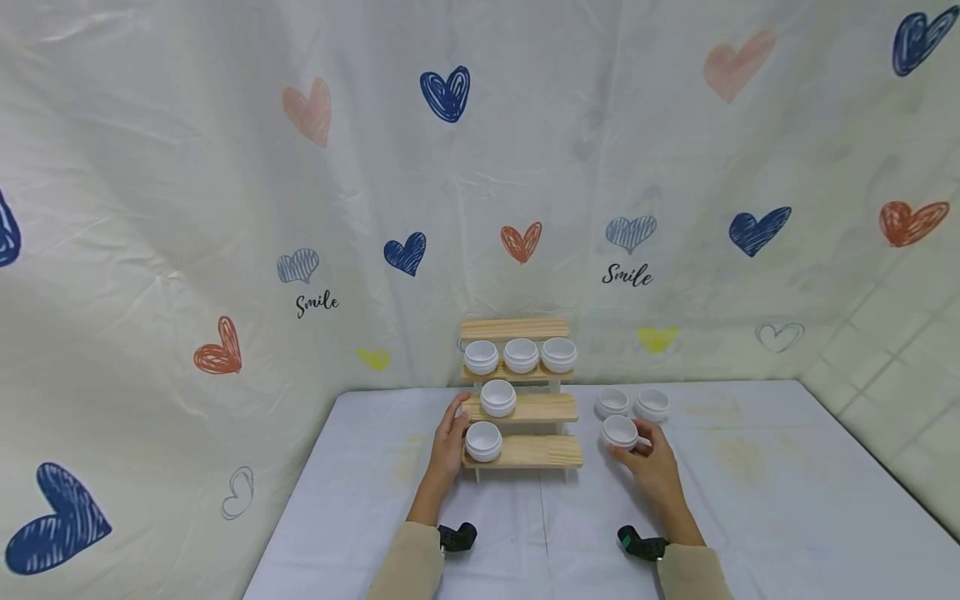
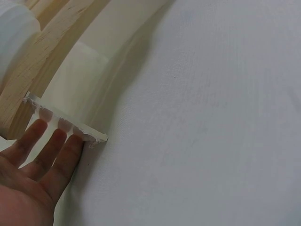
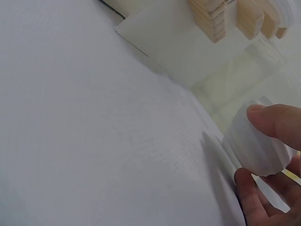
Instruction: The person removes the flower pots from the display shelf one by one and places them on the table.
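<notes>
A tiered wooden display stand [image 1: 536, 452] stands at the middle of the table's far part, with white cups on its planks. My left hand [image 1: 447, 442] is at its left side. In the left wrist view the straight fingers [image 2: 61, 155] touch the thin pale side support [image 2: 70, 123] under a plank. My right hand [image 1: 654, 468] pinches a small white cup [image 1: 619, 432] right of the stand. The right wrist view shows the thumb [image 3: 277, 123] on the ridged wall of this cup and fingers on its other side. Whether the cup touches the table cannot be told.
Two more white cups, one [image 1: 612, 403] and another [image 1: 652, 405], stand just behind the right hand. Three cups [image 1: 521, 356] line an upper plank; one cup [image 1: 498, 398] and another [image 1: 483, 442] sit left on lower planks. A heart-printed curtain [image 1: 450, 183] hangs behind the white-covered table [image 1: 757, 500].
</notes>
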### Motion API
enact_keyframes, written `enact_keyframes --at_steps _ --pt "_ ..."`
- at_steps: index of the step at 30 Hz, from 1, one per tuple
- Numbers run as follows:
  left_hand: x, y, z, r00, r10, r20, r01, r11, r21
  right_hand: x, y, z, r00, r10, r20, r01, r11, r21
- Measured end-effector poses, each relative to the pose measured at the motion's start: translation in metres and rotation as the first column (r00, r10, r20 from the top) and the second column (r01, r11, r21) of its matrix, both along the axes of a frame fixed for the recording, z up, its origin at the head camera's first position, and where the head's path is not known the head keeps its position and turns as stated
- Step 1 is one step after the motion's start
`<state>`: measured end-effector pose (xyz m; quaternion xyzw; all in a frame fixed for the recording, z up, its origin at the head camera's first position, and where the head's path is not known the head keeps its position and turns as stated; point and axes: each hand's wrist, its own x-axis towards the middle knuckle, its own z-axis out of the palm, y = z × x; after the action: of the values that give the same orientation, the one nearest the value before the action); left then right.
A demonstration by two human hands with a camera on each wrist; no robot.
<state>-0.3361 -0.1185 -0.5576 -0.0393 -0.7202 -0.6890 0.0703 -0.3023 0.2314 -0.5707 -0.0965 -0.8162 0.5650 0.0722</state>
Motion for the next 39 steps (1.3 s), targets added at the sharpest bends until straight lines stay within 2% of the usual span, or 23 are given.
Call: enact_keyframes --at_steps 7,11,17,30,32,39 --pt "0.011 -0.001 0.016 0.999 -0.039 -0.011 0.039 0.999 0.026 -0.002 0.0 -0.002 0.999 -0.032 -0.017 0.033 0.999 0.019" --pt "0.005 0.0 0.009 1.0 -0.019 -0.006 0.019 1.0 0.008 -0.004 -0.001 -0.001 0.998 -0.056 0.001 0.056 0.997 0.052" --pt "-0.002 -0.001 -0.002 1.0 -0.004 -0.006 0.004 1.0 0.01 -0.004 -0.002 0.001 0.999 -0.044 0.021 0.042 0.998 0.052" --pt "0.0 -0.001 0.001 1.0 -0.024 0.006 0.024 1.0 0.009 -0.004 -0.006 0.002 0.997 -0.073 0.036 0.07 0.993 0.091" --pt "0.001 -0.002 0.003 0.999 -0.036 0.013 0.036 0.999 0.02 -0.004 -0.006 0.002 0.997 -0.074 0.037 0.07 0.992 0.1" --pt "0.015 -0.005 0.028 0.997 -0.081 0.013 0.081 0.997 0.021 -0.004 -0.008 0.0 0.996 -0.084 0.039 0.079 0.989 0.122"
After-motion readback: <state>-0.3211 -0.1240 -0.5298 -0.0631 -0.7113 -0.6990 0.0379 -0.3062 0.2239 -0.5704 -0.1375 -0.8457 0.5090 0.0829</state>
